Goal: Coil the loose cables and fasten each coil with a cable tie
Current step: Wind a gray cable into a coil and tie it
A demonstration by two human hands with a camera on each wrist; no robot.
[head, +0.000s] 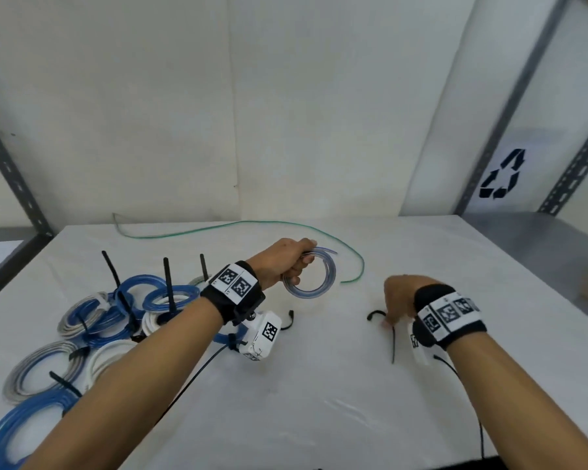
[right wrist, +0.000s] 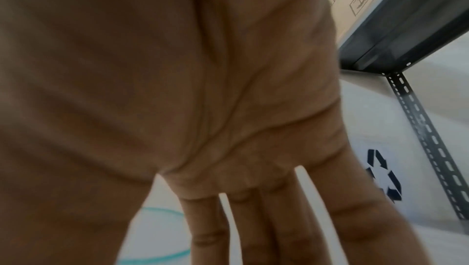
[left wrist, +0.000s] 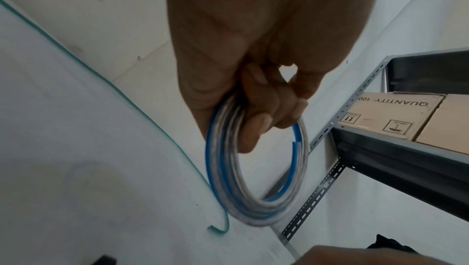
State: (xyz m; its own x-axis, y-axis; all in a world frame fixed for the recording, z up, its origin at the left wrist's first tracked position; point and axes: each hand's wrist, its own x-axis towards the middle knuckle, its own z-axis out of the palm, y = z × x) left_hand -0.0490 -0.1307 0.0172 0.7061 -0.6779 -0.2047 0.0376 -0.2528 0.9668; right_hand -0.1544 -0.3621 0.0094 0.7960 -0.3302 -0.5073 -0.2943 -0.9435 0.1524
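Your left hand (head: 283, 261) curls its fingers (left wrist: 264, 108) round the top of a small round coil of glossy blue-and-clear plastic cable (head: 311, 276), which hangs as a ring below your knuckles, clear of the white sheet-covered table (head: 319, 385); in the left wrist view one cut blue end lies along the inside of the ring.

Your right hand (head: 399, 300) is down on the table with its fingers (right wrist: 291, 229) stretched straight and slightly apart in the right wrist view. A thin black plastic cable tie (head: 384, 325) lies at its fingertips, hooked at one end and straight at the other; the head view is too blurred to say whether you touch it or merely hover beside it.

Beyond your left hand, a long loose green cable (head: 252, 225) winds over the table and ends just past the hanging coil. Under and beside your left forearm sits a heap of finished blue, grey and white coils (head: 92, 320), each bound with a black tie whose tail sticks up. To the right of your right hand stands a grey perforated-steel shelf frame (head: 510, 106), with a recycling sign (head: 501, 174) beside it.
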